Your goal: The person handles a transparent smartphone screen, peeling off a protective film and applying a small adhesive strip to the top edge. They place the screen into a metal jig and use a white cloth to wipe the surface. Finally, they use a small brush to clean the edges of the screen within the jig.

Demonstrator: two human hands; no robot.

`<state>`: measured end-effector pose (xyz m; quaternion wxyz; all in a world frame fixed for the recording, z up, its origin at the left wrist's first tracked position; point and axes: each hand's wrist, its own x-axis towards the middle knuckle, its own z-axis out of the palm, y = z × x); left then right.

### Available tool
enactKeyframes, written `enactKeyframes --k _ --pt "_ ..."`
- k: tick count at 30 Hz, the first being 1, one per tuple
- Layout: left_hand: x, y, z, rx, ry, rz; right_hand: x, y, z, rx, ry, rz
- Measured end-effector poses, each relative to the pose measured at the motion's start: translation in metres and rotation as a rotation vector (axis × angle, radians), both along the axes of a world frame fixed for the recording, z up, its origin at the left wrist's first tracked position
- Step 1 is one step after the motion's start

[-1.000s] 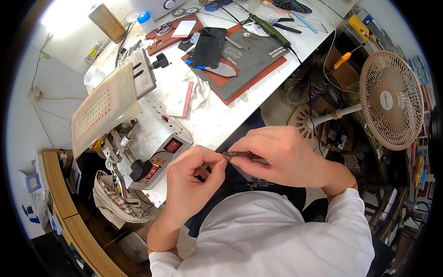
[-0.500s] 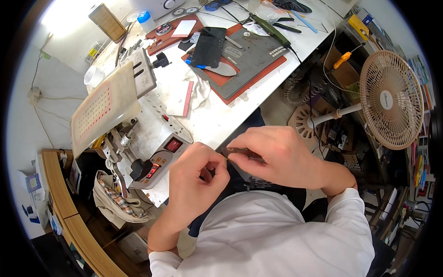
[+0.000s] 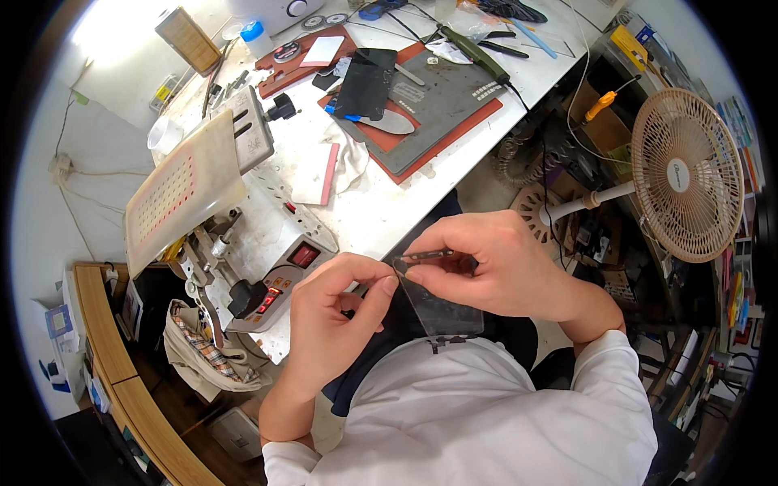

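Note:
In front of my waist I hold a thin, clear phone-sized glass panel [image 3: 442,314] with dark strips at its two ends. My right hand [image 3: 506,263] pinches the panel's far end, thumb below the dark strip and fingers above it. At the panel's far left corner, the thumb and forefinger of my left hand [image 3: 336,312] are pressed together. Exactly what those left fingertips grip is too small to make out. The lower end of the panel hangs just in front of my white shirt.
Left of my hands stands a heating machine [image 3: 275,251] with a red display and a raised perforated plate [image 3: 182,190]. On the white table [image 3: 381,219] lie a sponge pad [image 3: 316,174], a black phone screen [image 3: 366,85], and a grey mat [image 3: 454,105]. A beige fan [image 3: 685,174] stands right.
The panel now shows more of its clear face, its lower end reaching toward my shirt. My right hand has risen slightly; my left fingers have straightened somewhat at the corner.

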<state>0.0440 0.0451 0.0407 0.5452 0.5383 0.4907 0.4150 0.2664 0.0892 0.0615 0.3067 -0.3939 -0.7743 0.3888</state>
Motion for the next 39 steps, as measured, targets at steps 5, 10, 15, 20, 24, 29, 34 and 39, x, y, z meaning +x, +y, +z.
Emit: enactKeyframes --k 5,10,15,20,24,29,34,39 --pt "0.0 0.001 0.002 0.036 0.03 -0.013 0.001 0.001 0.001 0.025 -0.005 0.037" --pt "-0.001 0.002 0.003 0.057 0.05 -0.024 0.001 0.0 0.0 0.068 0.014 0.06" --pt "-0.001 0.002 0.003 0.048 0.071 -0.021 -0.001 -0.001 -0.001 0.148 0.005 0.06" --pt "0.003 0.003 0.002 0.072 0.094 0.001 -0.004 -0.003 -0.003 0.273 -0.008 0.049" --pt "0.003 0.004 -0.004 0.138 0.135 -0.009 -0.006 -0.004 -0.006 0.299 0.015 0.032" --pt "0.003 0.004 -0.006 0.14 0.147 -0.008 -0.004 -0.005 -0.005 0.207 0.019 0.03" --pt "0.008 0.002 0.0 0.075 0.109 0.067 0.001 -0.006 0.002 -0.092 0.082 -0.038" --pt "-0.002 0.003 0.005 -0.09 0.009 -0.004 0.005 0.002 -0.009 -0.519 0.525 -0.088"
